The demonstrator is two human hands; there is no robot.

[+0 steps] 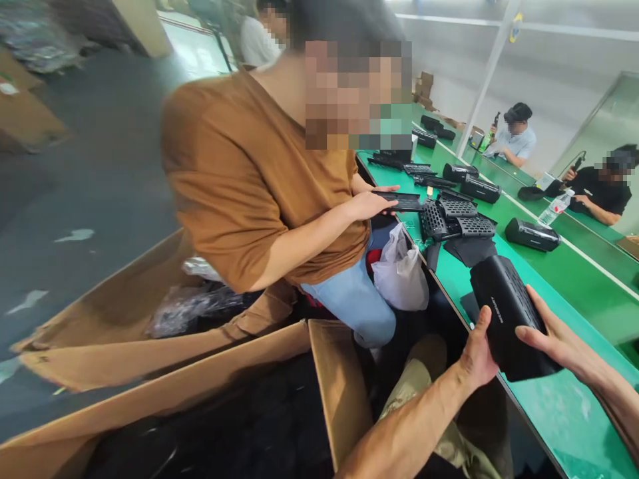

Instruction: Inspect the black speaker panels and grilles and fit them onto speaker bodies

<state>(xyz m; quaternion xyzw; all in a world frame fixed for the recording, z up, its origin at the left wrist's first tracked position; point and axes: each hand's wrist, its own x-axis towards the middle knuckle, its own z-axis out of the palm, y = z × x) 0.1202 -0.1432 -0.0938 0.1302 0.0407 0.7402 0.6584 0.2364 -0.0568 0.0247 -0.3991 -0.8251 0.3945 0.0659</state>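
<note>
A black plastic housing [506, 303] with white lettering and a slotted side is held tilted over the near edge of the green table. My left hand [480, 356] grips its lower left side, thumb up along the edge. On the other side my right hand [549, 332] has thumb and fingers closed around the slotted part. Beyond it lies a pile of black perforated panels [462, 216], with dark flat sheets [472, 249] beside them.
A co-worker in a brown shirt [234, 179] sits at my left, hands on a black panel [405, 201]. Open cartons [319, 386] stand below; a white plastic bag [402, 273] hangs by the table [564, 406]. Several black housings [532, 234] and a bottle [556, 207] stand farther off.
</note>
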